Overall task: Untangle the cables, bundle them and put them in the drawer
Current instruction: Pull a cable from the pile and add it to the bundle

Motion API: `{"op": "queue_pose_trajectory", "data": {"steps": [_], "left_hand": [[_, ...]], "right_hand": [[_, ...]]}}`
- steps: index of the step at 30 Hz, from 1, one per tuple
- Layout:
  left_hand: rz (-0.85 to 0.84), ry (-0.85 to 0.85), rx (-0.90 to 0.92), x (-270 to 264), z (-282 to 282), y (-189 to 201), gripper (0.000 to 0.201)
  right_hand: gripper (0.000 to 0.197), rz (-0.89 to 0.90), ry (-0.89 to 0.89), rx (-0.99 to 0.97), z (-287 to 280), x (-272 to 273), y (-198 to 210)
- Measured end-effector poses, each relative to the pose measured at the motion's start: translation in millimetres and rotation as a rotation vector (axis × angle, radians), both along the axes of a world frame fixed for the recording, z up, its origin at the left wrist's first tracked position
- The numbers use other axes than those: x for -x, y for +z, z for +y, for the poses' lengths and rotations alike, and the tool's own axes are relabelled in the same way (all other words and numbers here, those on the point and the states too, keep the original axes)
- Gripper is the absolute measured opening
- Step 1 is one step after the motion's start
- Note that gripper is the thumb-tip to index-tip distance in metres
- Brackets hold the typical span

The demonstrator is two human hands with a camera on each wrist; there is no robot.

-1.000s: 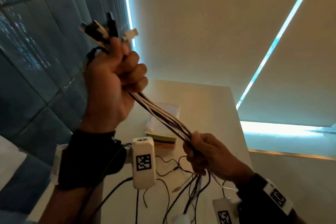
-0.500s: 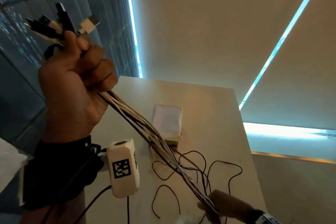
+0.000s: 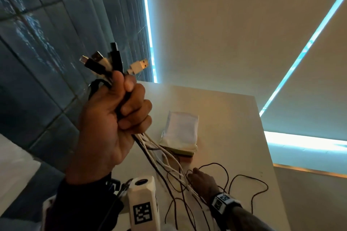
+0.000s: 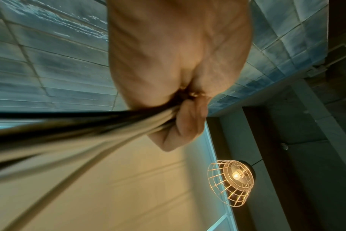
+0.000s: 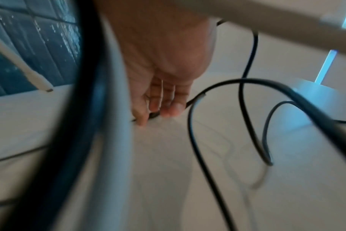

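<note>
My left hand (image 3: 129, 103) is raised in a fist around a bundle of black and white cables (image 3: 148, 148). Their USB plugs (image 3: 112, 62) stick out above the thumb. Below the fist the cables hang slack down to the white table (image 3: 234, 118). The left wrist view shows the same grip (image 4: 186, 109), with the cables (image 4: 79, 125) running out blurred to the left. My right hand (image 3: 191, 173) is low on the table with fairly straight fingers. Its fingertips (image 5: 168, 112) touch the table at a thin black cable (image 5: 193, 101) that lies in loose loops (image 3: 244, 180). No drawer is in view.
A white plastic packet (image 3: 182, 131) lies on a flat stack in the middle of the table. A blue tiled wall (image 3: 37, 43) runs along the table's left side and pale blinds stand behind. A caged lamp (image 4: 231, 182) hangs overhead. The table's right edge (image 3: 270, 155) is near the loops.
My right hand has let go of the cable bundle and dropped to the thin black cable on the table. The bundle, taut before, now hangs slack from my left fist.
</note>
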State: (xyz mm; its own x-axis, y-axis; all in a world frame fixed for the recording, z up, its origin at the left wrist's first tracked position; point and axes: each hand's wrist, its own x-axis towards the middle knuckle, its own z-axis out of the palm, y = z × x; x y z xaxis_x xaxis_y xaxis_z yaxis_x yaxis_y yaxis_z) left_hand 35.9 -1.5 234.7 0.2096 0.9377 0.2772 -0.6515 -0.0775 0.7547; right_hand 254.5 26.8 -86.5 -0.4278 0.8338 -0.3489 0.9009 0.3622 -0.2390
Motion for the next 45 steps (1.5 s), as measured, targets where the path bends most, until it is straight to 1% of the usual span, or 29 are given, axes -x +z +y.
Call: {"op": "queue_pose_trajectory", "data": {"steps": [3, 5, 6, 7, 8, 10, 12, 14, 15, 16, 18, 19, 20, 21, 23, 24, 25, 27, 28, 30, 32, 34, 37, 39, 43, 45], "left_hand": [[0.066, 0.041, 0.033, 0.0, -1.6, -6.6, 0.03], [0.124, 0.079, 0.051, -1.2, -0.7, -10.9, 0.029], [0.168, 0.1, 0.061, -2.0, -0.1, -13.3, 0.029], [0.217, 0.116, 0.074, -3.1, 0.5, -15.8, 0.029], [0.262, 0.127, 0.091, -4.6, 1.1, -18.9, 0.03], [0.331, 0.138, 0.116, -8.8, 2.8, -26.5, 0.03], [0.411, 0.164, 0.105, -13.8, 4.9, -35.1, 0.033], [0.614, 0.248, 0.068, -19.1, 6.6, -42.2, 0.033], [0.737, 0.29, 0.069, -21.5, 6.6, -44.2, 0.032], [0.84, 0.307, 0.084, -23.3, 6.3, -45.8, 0.032], [0.998, 0.254, 0.109, -25.7, 5.6, -50.3, 0.032], [1.059, 0.201, 0.12, -27.7, 4.3, -51.6, 0.031], [1.084, 0.146, 0.127, -29.5, 2.7, -52.4, 0.031], [1.069, 0.103, 0.129, -31.6, 0.7, -52.3, 0.032], [0.961, 0.091, 0.101, -35.3, -2.8, -51.1, 0.032], [0.873, 0.112, 0.083, -36.7, -3.6, -50.8, 0.031], [0.765, 0.126, 0.071, -38.0, -4.0, -49.9, 0.031], [0.543, 0.121, 0.058, -38.9, -3.5, -49.6, 0.037], [0.448, 0.115, 0.06, -39.3, -3.0, -48.8, 0.039], [0.285, 0.112, 0.073, -38.0, -2.9, -45.8, 0.037], [0.163, 0.114, 0.071, -35.3, -3.8, -43.0, 0.032], [0.115, 0.133, 0.061, -31.7, -4.9, -41.1, 0.032], [0.102, 0.167, 0.037, -27.3, -7.0, -39.8, 0.032], [0.121, 0.215, 0.014, -25.1, -9.5, -37.6, 0.031], [0.19, 0.347, 0.006, -21.3, -14.6, -31.3, 0.03], [0.214, 0.39, 0.012, -21.0, -15.6, -28.6, 0.028]], "right_hand": [[0.023, -0.05, 0.064, -0.028, -1.2, -1.1, -3.8], [0.025, -0.057, 0.081, -0.025, -1.3, -2.9, 7.0], [0.025, -0.035, 0.081, -0.013, -0.2, -3.8, 18.5], [0.023, 0.017, 0.084, -0.011, 3.0, -4.4, 32.1], [0.018, 0.106, 0.082, -0.007, 7.4, -5.2, 48.1], [0.01, 0.329, 0.073, -0.01, 20.8, -7.9, 83.4], [0.008, 0.544, 0.029, 0.015, 36.0, -10.6, 120.2], [0.007, 0.689, 0.017, 0.085, 44.1, -7.4, 163.4], [0.005, 0.738, 0.035, 0.123, 46.1, -4.6, 186.2], [0.006, 0.771, 0.062, 0.15, 47.7, -1.6, 207.0], [0.015, 0.83, 0.098, 0.152, 49.1, 2.9, 240.1], [0.013, 0.881, 0.095, 0.137, 49.3, 4.9, 252.2], [0.008, 0.951, 0.082, 0.131, 49.4, 6.6, 261.2], [0.007, 1.027, 0.063, 0.126, 48.9, 8.7, 267.1], [0.021, 1.148, 0.023, 0.127, 47.8, 14.0, 269.8], [0.026, 1.202, 0.007, 0.145, 46.2, 17.5, 267.8], [0.026, 1.257, -0.008, 0.169, 43.2, 21.2, 266.0], [0.018, 1.363, -0.031, 0.253, 36.7, 26.5, 260.2], [0.017, 1.394, -0.031, 0.33, 32.1, 28.6, 256.4], [0.023, 1.371, -0.016, 0.483, 22.3, 30.8, 245.2], [0.021, 1.289, -0.001, 0.525, 16.4, 30.0, 231.7], [0.018, 1.239, 0.055, 0.532, 10.4, 27.8, 222.4], [0.014, 1.213, 0.128, 0.546, 1.2, 24.0, 216.8], [0.013, 1.202, 0.122, 0.53, -5.2, 23.4, 209.9], [0.01, 1.253, 0.018, 0.563, -23.0, 25.8, 191.7], [0.008, 1.212, 0.05, 0.535, -27.3, 29.5, 182.9]]}}
